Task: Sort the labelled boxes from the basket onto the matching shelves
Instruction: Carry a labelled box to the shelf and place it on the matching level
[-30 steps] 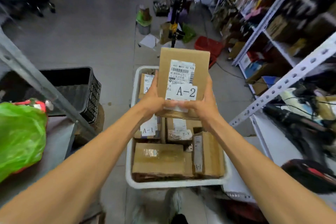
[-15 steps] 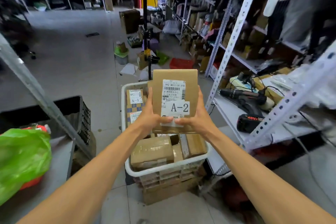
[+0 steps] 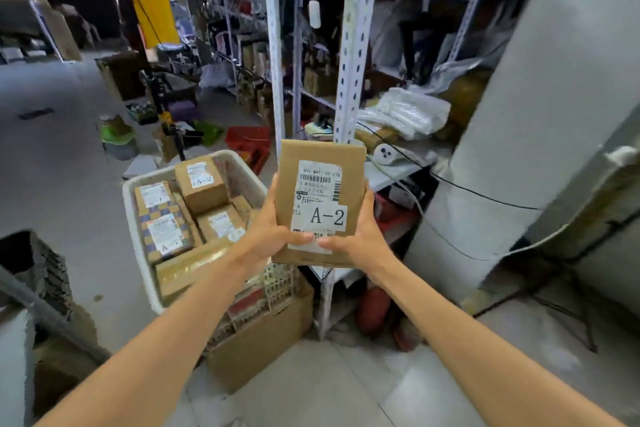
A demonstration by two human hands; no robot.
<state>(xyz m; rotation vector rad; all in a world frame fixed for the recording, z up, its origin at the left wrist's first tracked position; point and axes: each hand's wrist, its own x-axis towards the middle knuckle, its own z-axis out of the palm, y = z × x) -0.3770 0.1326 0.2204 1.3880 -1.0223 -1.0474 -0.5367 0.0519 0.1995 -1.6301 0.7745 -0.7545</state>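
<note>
I hold a flat brown cardboard box (image 3: 320,180) upright in front of me, its white label reading A-2 facing me. My left hand (image 3: 268,236) grips its lower left edge and my right hand (image 3: 360,239) grips its lower right edge. To the left and below stands the white basket (image 3: 138,184), holding several more labelled cardboard boxes, one of them (image 3: 201,182) also marked A-2. A white metal shelf rack (image 3: 349,55) rises right behind the held box.
The basket rests on a cardboard carton (image 3: 259,340). A red crate (image 3: 247,140) and clutter lie on the floor beyond. A thick white pillar (image 3: 540,135) stands at the right with cables across it. A black crate (image 3: 41,267) sits at the left.
My view has swung up and to the right, from the basket toward the shelf rack. The A-2 box stays in both hands and has moved right of the basket.
</note>
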